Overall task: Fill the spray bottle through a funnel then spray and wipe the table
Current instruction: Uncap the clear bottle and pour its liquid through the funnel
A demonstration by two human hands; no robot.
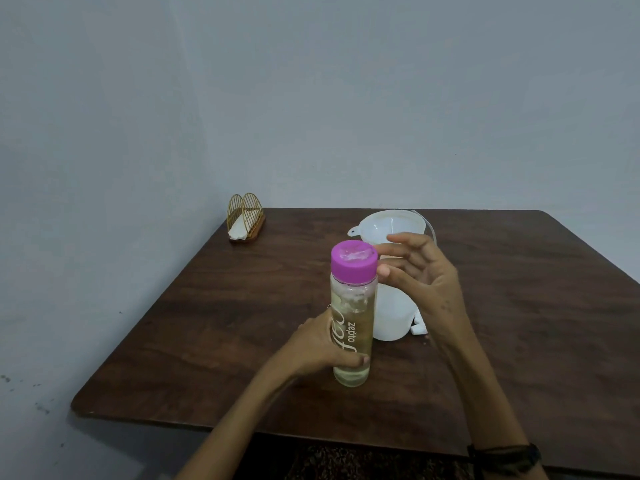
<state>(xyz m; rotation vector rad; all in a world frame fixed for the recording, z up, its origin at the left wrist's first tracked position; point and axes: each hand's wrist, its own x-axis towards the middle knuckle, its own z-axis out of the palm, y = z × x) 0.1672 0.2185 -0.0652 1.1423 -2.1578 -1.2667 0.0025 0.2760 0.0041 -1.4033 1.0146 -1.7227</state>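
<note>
Head view: funnel (388, 226) (white) behind capped bottle (352, 317).

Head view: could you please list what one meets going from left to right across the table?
Napkin holder → left hand → bottle with the pink cap → right hand. The white funnel and the white bottle below it overlap the right hand, so both are left out.

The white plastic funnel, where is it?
In the head view the white plastic funnel sits atop a white container at the far middle of the dark wooden table, behind the pink-capped clear bottle and the right hand.
</note>
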